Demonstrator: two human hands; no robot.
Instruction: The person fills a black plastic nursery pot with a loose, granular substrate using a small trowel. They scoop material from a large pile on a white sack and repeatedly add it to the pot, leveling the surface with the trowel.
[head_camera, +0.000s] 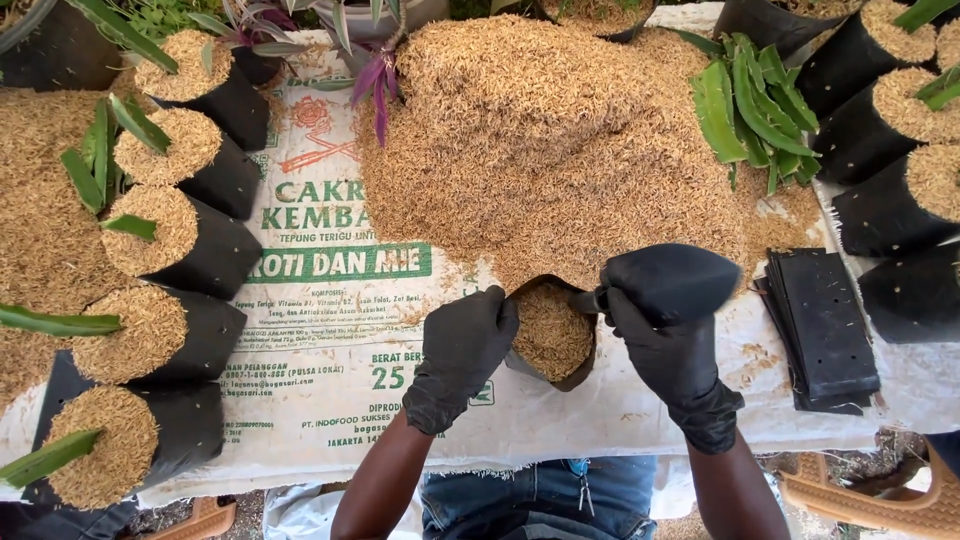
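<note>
My left hand (462, 345), in a black glove, grips the left rim of a small black plastic grow bag (560, 378) holding it open; the bag is part filled with pale rice husk (549, 330). My right hand (660, 335), also gloved in black, holds a black scoop (672, 280) just right of the bag's mouth, its opening turned away so I cannot see inside. A big heap of rice husk (545, 140) lies right behind the bag on a white printed sack (330, 340).
Filled black grow bags with green cuttings (170, 240) stand in a row at the left, more filled bags (890, 110) at the right. A stack of flat black bags (822, 325) lies right of my hand. Loose green cuttings (750, 105) rest on the heap's right side.
</note>
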